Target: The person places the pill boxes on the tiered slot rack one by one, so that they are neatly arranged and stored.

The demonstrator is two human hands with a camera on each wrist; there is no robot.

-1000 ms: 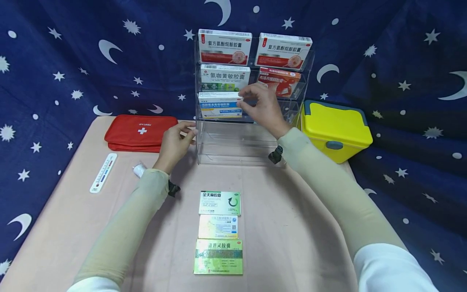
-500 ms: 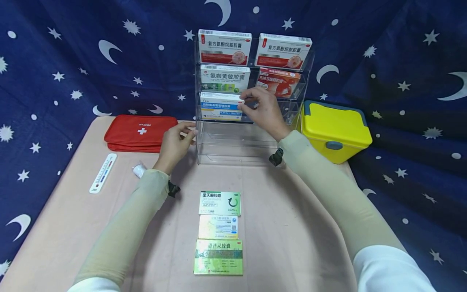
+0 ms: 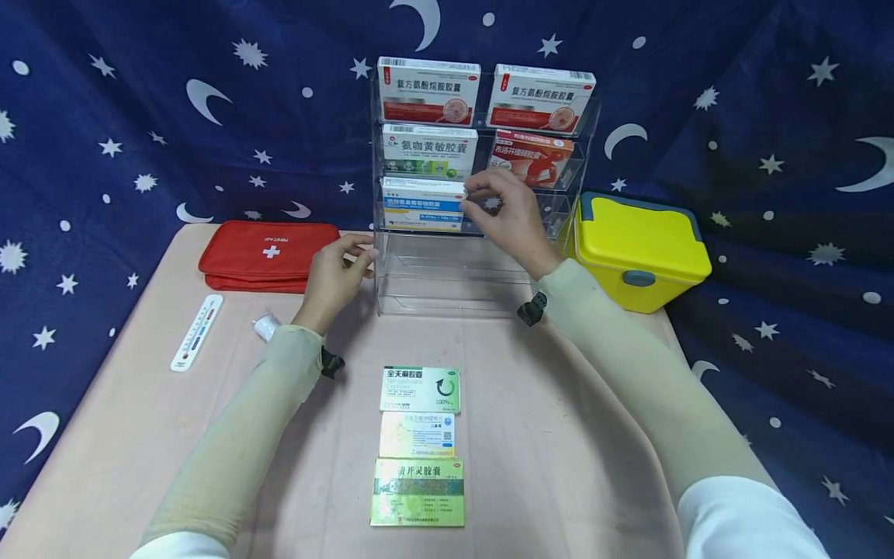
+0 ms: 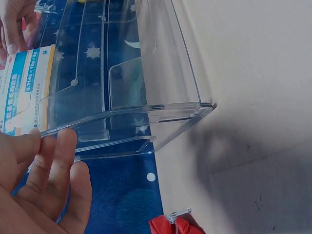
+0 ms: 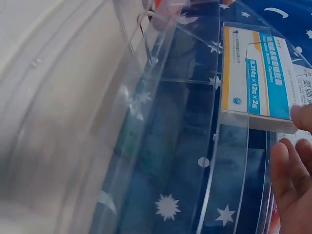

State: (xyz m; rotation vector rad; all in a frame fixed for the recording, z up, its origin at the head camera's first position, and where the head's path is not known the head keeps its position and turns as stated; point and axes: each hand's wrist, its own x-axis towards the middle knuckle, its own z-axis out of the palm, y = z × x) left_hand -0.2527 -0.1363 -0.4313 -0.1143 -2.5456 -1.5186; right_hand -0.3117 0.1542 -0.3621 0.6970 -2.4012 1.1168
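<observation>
A clear acrylic tiered rack (image 3: pixel 447 295) stands at the back of the table. On its third tier, left side, sits a blue-and-white medicine box (image 3: pixel 422 203), also seen in the right wrist view (image 5: pixel 256 73). My right hand (image 3: pixel 499 210) pinches that box's right end between curled fingertips (image 5: pixel 303 116). My left hand (image 3: pixel 338 272) rests straight fingers (image 4: pixel 53 161) against the rack's left wall (image 4: pixel 146 112). The two upper tiers hold red-and-white boxes (image 3: pixel 427 89), a green-and-white box (image 3: pixel 429 149) and an orange box (image 3: pixel 534 155).
Three medicine boxes lie in a row near me: white-green (image 3: pixel 421 389), pale yellow (image 3: pixel 417 434), green-gold (image 3: pixel 417 491). A red first-aid pouch (image 3: pixel 268 252), a thermometer (image 3: pixel 199 330) and a small white roll (image 3: pixel 265 324) lie left. A yellow lidded bin (image 3: pixel 639 248) stands right of the rack.
My right hand has pushed the blue-and-white box further back onto its tier, where it now sits level. The left hand has stayed on the rack's side.
</observation>
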